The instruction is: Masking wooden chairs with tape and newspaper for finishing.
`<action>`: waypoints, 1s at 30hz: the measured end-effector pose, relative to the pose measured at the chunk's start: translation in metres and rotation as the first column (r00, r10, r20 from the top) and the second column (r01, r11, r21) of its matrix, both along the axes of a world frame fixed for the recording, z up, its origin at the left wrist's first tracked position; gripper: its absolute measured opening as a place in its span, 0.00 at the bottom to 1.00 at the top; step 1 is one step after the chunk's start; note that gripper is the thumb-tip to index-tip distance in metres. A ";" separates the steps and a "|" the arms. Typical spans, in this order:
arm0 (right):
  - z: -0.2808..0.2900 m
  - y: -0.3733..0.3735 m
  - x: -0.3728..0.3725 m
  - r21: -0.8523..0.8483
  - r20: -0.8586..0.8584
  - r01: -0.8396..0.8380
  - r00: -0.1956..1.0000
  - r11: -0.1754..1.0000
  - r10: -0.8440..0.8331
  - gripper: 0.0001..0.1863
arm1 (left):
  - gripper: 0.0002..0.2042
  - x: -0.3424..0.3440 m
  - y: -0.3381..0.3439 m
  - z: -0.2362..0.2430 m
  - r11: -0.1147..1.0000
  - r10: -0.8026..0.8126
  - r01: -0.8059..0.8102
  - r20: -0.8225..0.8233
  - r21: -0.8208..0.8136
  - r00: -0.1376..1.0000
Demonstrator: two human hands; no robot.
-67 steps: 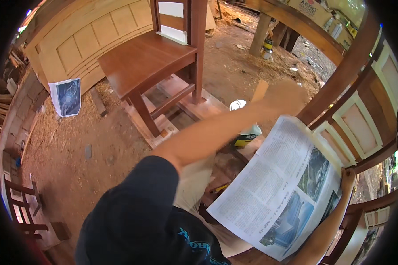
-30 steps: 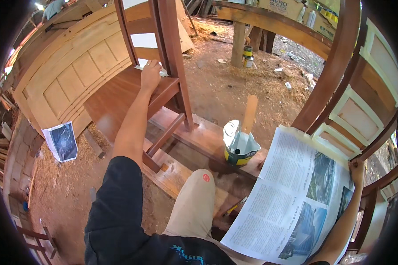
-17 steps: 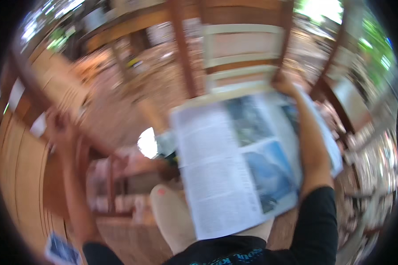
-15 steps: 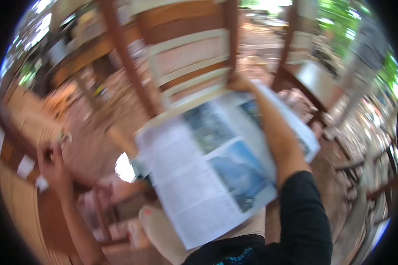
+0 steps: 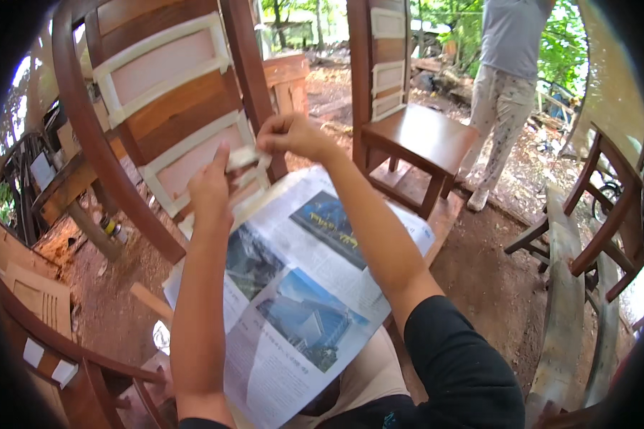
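In front of a wooden chair back (image 5: 172,136), both of my hands are raised and close together. A small whitish roll of masking tape (image 5: 243,158) is held in my left hand (image 5: 209,187), thumb pointing up. My right hand (image 5: 293,136) pinches at the tape's far edge, its fingertips bent and pressed together. Pale tape strips (image 5: 166,90) frame the light panels of the chair back. Printed newspaper (image 5: 315,272) covers the chair's seat and slopes toward my lap under both forearms. The seat below it is hidden.
A glossy wooden chair (image 5: 422,139) stands ahead to the right, with a person (image 5: 504,93) in light patterned trousers behind it. More chair frames are at the lower left (image 5: 107,379) and right (image 5: 608,207). A long weathered plank (image 5: 562,307) lies along the right.
My right hand has let go of the chair back's edge beside the newspaper and met my left hand. My left hand came in from the far left. The view has turned right and sharpened.
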State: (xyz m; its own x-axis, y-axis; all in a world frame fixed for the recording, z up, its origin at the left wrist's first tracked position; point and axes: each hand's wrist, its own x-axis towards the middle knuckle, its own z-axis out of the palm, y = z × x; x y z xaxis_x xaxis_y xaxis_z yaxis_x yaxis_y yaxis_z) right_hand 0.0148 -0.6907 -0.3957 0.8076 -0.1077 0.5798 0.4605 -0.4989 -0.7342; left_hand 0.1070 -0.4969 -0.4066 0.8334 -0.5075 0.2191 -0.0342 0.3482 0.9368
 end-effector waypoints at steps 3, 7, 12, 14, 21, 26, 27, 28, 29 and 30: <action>-0.012 -0.017 0.025 -0.008 0.177 0.131 0.976 0.991 -0.128 0.20 | 0.13 0.027 -0.040 -0.016 0.991 -0.093 0.088 -0.052 -0.100 0.994; -0.028 -0.019 0.028 -0.165 0.120 0.435 0.899 0.885 -0.420 0.26 | 0.12 0.034 -0.066 -0.041 0.996 -0.037 0.022 -0.175 -0.091 0.984; -0.050 -0.018 0.048 -0.162 0.055 0.607 0.793 0.778 -0.607 0.17 | 0.09 0.036 -0.070 -0.075 0.978 -0.017 -0.025 -0.202 -0.205 0.979; -0.060 -0.024 0.050 -0.175 0.112 0.608 0.794 0.775 -0.598 0.14 | 0.07 0.030 -0.073 -0.086 0.977 -0.045 -0.003 -0.221 -0.215 0.974; -0.070 -0.029 0.052 -0.389 0.048 0.555 0.809 0.735 -0.585 0.12 | 0.13 0.028 -0.096 -0.124 0.941 0.333 -0.338 -0.218 0.018 0.917; -0.078 -0.030 0.062 -0.350 0.022 0.555 0.811 0.755 -0.585 0.10 | 0.08 0.039 -0.118 -0.147 0.921 0.380 -0.390 -0.272 0.018 0.884; -0.081 -0.032 0.062 -0.328 0.036 0.565 0.808 0.757 -0.588 0.10 | 0.06 0.037 -0.121 -0.150 0.913 0.399 -0.408 -0.253 0.019 0.881; -0.084 -0.033 0.063 -0.328 0.028 0.561 0.810 0.760 -0.585 0.10 | 0.06 0.036 -0.123 -0.153 0.911 0.403 -0.411 -0.257 0.026 0.878; -0.086 -0.035 0.064 -0.326 0.015 0.560 0.809 0.762 -0.588 0.10 | 0.06 0.034 -0.124 -0.156 0.912 0.405 -0.409 -0.241 0.037 0.882; -0.086 -0.034 0.063 -0.323 0.003 0.562 0.806 0.762 -0.592 0.10 | 0.06 0.032 -0.124 -0.156 0.913 0.405 -0.404 -0.224 0.048 0.887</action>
State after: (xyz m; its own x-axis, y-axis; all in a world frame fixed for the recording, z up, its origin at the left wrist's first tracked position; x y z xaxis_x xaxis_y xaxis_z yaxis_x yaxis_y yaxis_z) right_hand 0.0781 -0.7247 -0.4816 0.6995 -0.4088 0.5861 -0.0476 -0.8450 -0.5326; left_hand 0.1391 -0.6206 -0.5625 0.9933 -0.1158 0.0022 0.0386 0.3487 0.9364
